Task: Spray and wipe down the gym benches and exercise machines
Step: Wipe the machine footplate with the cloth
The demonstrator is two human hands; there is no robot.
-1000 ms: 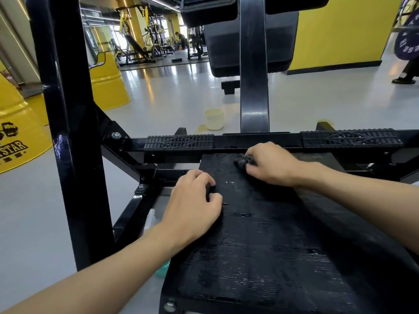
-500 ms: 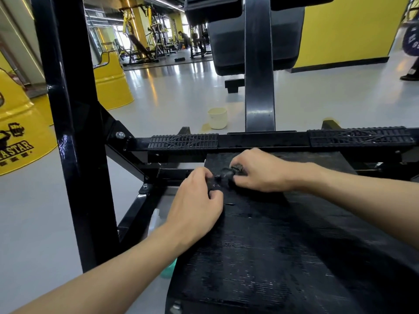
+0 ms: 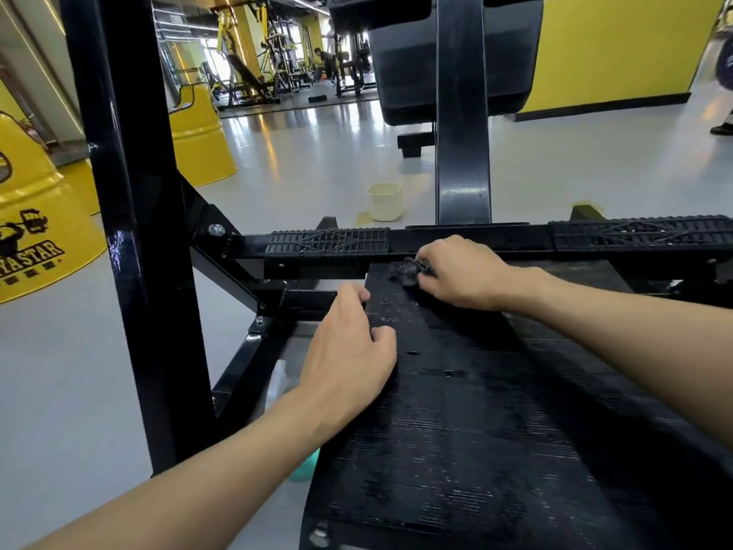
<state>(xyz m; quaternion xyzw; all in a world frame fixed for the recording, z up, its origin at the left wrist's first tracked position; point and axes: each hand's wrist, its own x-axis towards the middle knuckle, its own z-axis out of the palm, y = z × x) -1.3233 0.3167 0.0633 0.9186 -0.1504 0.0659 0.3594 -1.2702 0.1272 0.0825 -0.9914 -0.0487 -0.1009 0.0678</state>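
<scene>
Wiping the far left corner of the plate with the cloth, bunched small in the curled fingers of the right hand and touching the plate just below the ribbed bar. Bracing with the left hand, fingers hooked over the plate's left edge, thumb on top (a firm anchor for the forward reach).

Judged to be the wipe stage, not the spray stage.

1. Spread the bunched cloth a little for a broader contact patch.
2. Press down evenly and stroke along the ribs, not across, to carry the fibres into the grooves.
3. Start at the seam between plate and bar, a probable dirt trap, then work toward the near edge in overlapping passes.
4. Move the left hand down the edge ahead of each pass to avoid a missed strip under the thumb.
5. Turn the cloth to a fresh face at intervals (soiling hard to read on dark fabric).

Bottle: low beneath the plate's left edge, partly hidden behind the left forearm, near enough for re-wetting dry ribs.
</scene>
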